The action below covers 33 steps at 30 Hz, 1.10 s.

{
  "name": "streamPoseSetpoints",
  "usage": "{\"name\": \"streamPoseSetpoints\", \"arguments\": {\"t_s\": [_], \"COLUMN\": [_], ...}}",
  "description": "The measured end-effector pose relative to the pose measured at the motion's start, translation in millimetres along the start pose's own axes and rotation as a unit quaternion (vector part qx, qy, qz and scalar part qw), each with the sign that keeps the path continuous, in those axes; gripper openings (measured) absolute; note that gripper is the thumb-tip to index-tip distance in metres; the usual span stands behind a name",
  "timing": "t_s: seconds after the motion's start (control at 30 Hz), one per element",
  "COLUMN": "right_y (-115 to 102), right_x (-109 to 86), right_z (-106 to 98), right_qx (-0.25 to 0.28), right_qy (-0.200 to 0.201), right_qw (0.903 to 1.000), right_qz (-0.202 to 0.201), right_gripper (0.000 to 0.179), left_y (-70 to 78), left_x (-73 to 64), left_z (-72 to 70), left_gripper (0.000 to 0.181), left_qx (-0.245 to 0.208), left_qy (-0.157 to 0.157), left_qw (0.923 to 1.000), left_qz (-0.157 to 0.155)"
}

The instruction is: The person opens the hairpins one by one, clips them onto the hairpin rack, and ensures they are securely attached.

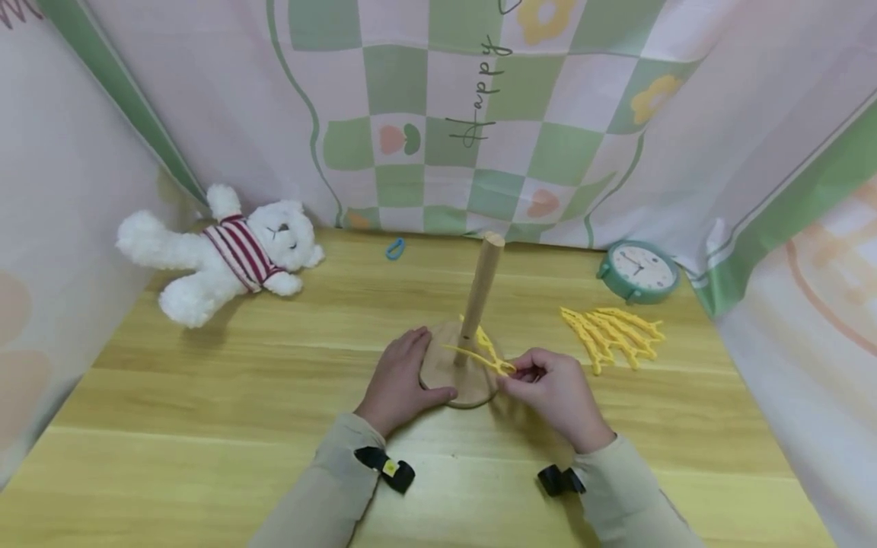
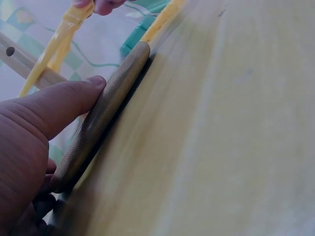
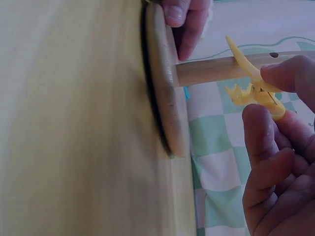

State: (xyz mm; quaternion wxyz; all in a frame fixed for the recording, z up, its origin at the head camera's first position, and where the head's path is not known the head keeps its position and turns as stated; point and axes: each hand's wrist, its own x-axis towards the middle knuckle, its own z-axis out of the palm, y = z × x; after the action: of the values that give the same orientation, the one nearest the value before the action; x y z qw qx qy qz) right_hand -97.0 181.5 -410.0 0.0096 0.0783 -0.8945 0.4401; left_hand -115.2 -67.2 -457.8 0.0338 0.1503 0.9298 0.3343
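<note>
A wooden stand has a round base (image 1: 437,369) and an upright post (image 1: 483,285) with a small hole low on its side. My left hand (image 1: 404,384) holds the base by its left side, with the thumb (image 2: 74,101) on the rim near the front; its other fingers are mostly hidden in the left wrist view. Between thumb and fingers, my right hand (image 1: 558,396) pinches a yellow branch-shaped plastic piece (image 1: 502,366) by one end. Its forked prongs (image 3: 240,55) reach beside the post; whether they touch it I cannot tell.
Several more yellow branch-shaped pieces (image 1: 610,335) lie on the table to the right, in front of a green alarm clock (image 1: 639,272). A white teddy bear (image 1: 240,251) lies at the back left. A small blue ring-like clip (image 1: 394,249) sits near the curtain (image 1: 452,175).
</note>
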Motion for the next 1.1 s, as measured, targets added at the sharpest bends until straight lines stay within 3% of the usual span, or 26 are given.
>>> {"name": "streamPoseSetpoints", "arguments": {"t_s": [0.7,1.1], "right_y": [-10.4,-9.2], "right_x": [18.9,19.9], "right_z": [4.4,-7.5], "right_qx": [0.023,0.030], "right_qy": [-0.045,-0.107], "right_qw": [0.9986,0.9932], "right_qz": [0.017,0.034], "right_gripper": [0.017,0.027], "left_y": [-1.4,-2.4], "left_x": [3.4,3.6], "left_z": [3.1,2.6], "left_gripper": [0.096,0.100], "left_qx": [0.023,0.019], "left_qy": [0.012,0.010], "left_qw": [0.9996,0.9997], "left_qz": [0.009,0.012]}}
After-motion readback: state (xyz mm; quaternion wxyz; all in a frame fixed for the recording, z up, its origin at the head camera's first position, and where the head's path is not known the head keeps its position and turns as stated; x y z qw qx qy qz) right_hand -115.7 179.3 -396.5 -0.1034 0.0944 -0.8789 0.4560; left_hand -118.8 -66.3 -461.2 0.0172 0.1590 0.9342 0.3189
